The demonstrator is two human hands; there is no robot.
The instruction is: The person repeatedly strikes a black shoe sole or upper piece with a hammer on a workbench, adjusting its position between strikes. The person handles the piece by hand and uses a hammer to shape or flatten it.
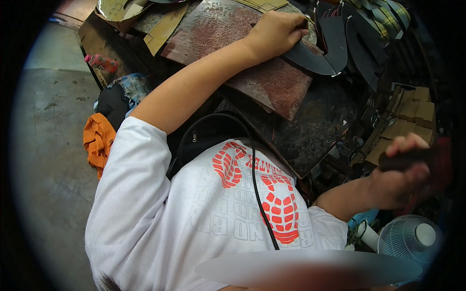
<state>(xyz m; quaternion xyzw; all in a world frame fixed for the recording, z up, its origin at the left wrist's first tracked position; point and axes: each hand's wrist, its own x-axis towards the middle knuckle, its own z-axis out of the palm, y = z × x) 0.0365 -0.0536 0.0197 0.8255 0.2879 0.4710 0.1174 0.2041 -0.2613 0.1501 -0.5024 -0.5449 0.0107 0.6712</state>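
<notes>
My left hand (pixel 279 35) reaches over a worn reddish-brown slab (pixel 213 34). Its fingers are closed in a pinch; a small shiny bit shows at the fingertips, too small to name. Beneath and beside that hand lies a black, flat, curved piece (pixel 323 60) with small white marks at its edges. More black cut pieces (pixel 361 53) sit just to its right. Off to the right, my right hand (pixel 398 174) is raised and blurred, its fingers wrapped round a dark-handled tool (pixel 407 161). Red shows at the tool's outer end, but its kind is not clear.
Cardboard pieces (pixel 165 34) lie at the slab's far left. Small brown boxes (pixel 410 111) are stacked at the right, above a white fan (pixel 407 237). Left of the bench are a pink-capped bottle (pixel 102 63) and orange cloth (pixel 98 138). A black cord (pixel 257 184) hangs across my shirt.
</notes>
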